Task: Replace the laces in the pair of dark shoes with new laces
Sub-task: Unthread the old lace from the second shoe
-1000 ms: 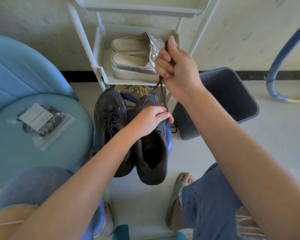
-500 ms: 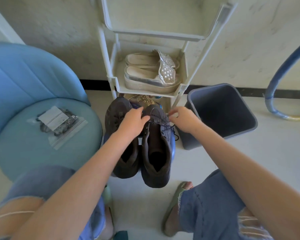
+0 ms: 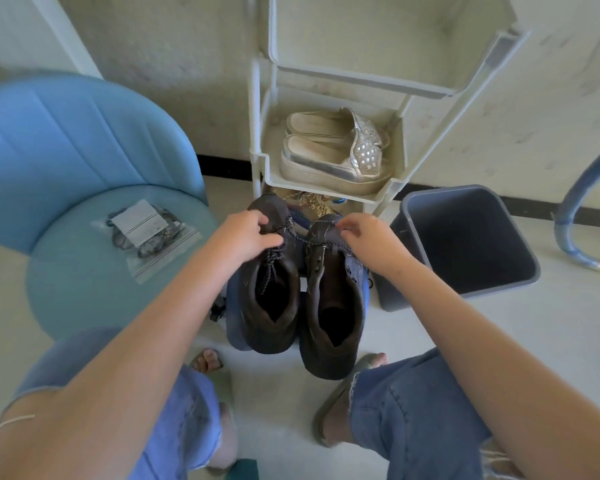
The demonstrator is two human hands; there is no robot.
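Note:
Two dark brown shoes stand side by side on a blue stool in front of me, the left shoe (image 3: 269, 299) still laced, the right shoe (image 3: 333, 317) with open eyelets near its collar. A dark speckled lace (image 3: 309, 240) runs across between both toes. My left hand (image 3: 245, 233) pinches one end of it over the left shoe's toe. My right hand (image 3: 369, 237) pinches the other end over the right shoe's toe. A clear bag of new dark laces (image 3: 146, 230) lies on the blue chair seat (image 3: 80, 289).
A white shoe rack (image 3: 326, 181) holds silver platform sandals (image 3: 336, 154) just beyond the shoes. A grey bin (image 3: 465, 244) stands to the right. A blue hose (image 3: 575, 216) curves at far right. My knees and sandalled feet flank the stool.
My right hand came down from high in front of the rack to the right shoe's toe. My left hand shifted left onto the left shoe's toe. The lace now stretches between both hands.

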